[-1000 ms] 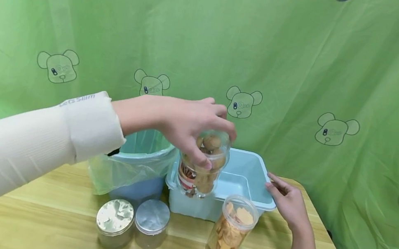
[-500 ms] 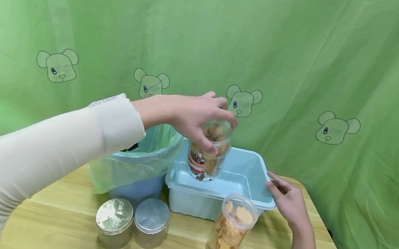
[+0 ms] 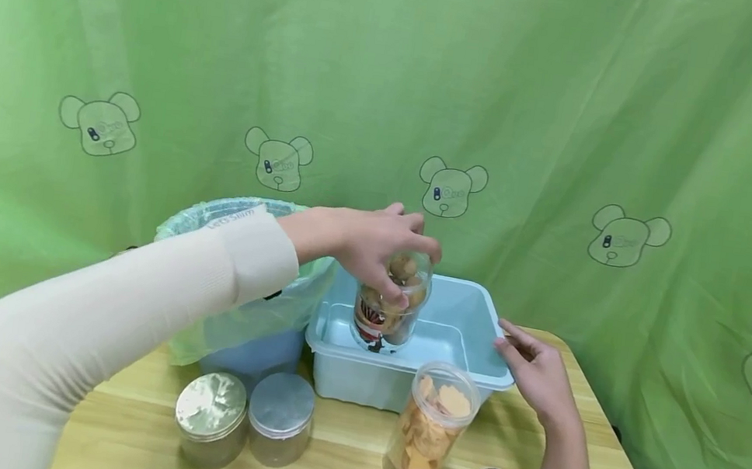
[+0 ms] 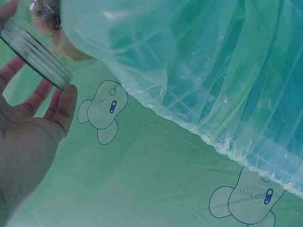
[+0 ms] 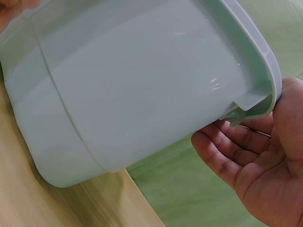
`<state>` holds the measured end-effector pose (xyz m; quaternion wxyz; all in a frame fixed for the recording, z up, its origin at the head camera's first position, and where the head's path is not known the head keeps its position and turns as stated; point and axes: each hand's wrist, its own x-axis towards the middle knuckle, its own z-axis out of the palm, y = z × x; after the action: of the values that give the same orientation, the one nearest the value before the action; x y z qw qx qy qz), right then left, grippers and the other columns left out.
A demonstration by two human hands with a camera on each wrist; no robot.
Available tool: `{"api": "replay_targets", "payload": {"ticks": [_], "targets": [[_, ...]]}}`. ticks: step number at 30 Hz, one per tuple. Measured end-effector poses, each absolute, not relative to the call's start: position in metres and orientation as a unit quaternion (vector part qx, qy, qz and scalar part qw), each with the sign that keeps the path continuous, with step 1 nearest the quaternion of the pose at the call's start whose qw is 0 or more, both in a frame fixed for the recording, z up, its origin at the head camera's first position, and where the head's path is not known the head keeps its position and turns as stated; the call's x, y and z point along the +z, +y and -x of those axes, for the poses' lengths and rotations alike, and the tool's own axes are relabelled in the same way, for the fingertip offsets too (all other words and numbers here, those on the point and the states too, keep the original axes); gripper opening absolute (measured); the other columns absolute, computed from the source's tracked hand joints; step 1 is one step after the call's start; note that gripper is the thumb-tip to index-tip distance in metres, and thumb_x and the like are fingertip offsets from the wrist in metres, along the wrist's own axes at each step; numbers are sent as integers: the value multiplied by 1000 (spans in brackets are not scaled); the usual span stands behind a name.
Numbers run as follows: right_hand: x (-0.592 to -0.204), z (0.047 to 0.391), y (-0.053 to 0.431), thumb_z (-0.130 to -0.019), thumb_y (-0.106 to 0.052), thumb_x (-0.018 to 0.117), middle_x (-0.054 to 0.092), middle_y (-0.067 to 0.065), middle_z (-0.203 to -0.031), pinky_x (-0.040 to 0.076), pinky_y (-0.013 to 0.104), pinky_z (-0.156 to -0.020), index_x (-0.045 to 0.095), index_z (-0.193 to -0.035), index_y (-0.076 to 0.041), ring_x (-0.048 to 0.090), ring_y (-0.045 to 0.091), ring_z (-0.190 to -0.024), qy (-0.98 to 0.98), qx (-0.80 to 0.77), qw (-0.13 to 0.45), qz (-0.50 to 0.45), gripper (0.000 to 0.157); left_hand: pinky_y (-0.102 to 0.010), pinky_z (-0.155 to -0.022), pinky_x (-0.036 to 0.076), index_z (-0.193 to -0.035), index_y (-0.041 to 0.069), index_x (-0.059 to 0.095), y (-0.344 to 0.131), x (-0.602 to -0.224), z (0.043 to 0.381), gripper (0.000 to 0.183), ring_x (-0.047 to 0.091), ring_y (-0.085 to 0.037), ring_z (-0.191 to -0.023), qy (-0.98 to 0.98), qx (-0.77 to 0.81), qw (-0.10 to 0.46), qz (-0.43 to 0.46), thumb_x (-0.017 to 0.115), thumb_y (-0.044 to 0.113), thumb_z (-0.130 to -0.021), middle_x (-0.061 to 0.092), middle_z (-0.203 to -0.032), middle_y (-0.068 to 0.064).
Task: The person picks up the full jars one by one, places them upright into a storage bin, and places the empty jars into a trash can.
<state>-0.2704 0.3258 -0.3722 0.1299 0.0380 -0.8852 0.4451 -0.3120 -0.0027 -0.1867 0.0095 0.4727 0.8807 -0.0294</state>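
At the blue basin [image 3: 365, 383], palm-down left grip [image 3: 384, 247] around a clear jar [image 3: 388, 323].

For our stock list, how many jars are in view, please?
4: one jar in the left hand at the blue tub, two silver-topped jars before the bin, one jar of orange snacks before the tub. More could be hidden in the bin.
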Motion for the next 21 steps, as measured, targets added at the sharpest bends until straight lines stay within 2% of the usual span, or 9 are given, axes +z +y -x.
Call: {"api": "replay_targets", "payload": {"ticks": [7, 17, 21], "targets": [[-372, 271, 326, -105, -38, 60, 66, 19, -122, 53, 21, -76, 54, -149, -9, 60, 7, -97, -888, 440, 129, -36, 53, -37, -87, 47, -148, 38, 46, 3, -188, 308, 72, 38, -21, -116, 888, -60, 10, -457, 74, 61, -85, 44, -139, -3], [-372, 272, 326, -105, -36, 59, 66, 21, -123, 54, 21, -75, 53, -149, -7, 60, 4, -95, -887, 440, 132, -40, 52, -38, -84, 46, -145, 38, 48, 18, -191, 300, 67, 37, -22, -113, 892, -59, 23, -449, 74, 59, -87, 44, -135, -2], [-373, 272, 326, -105, -35, 60, 66, 21, -122, 53, 20, -76, 54, -148, -6, 60, 2, -95, -886, 441, 136, -42, 52, -37, -87, 45, -145, 37, 48, 21, -195, 299, 68, 39, -24, -115, 894, -66, 18, -443, 75, 58, -86, 44, -136, -3]]}}
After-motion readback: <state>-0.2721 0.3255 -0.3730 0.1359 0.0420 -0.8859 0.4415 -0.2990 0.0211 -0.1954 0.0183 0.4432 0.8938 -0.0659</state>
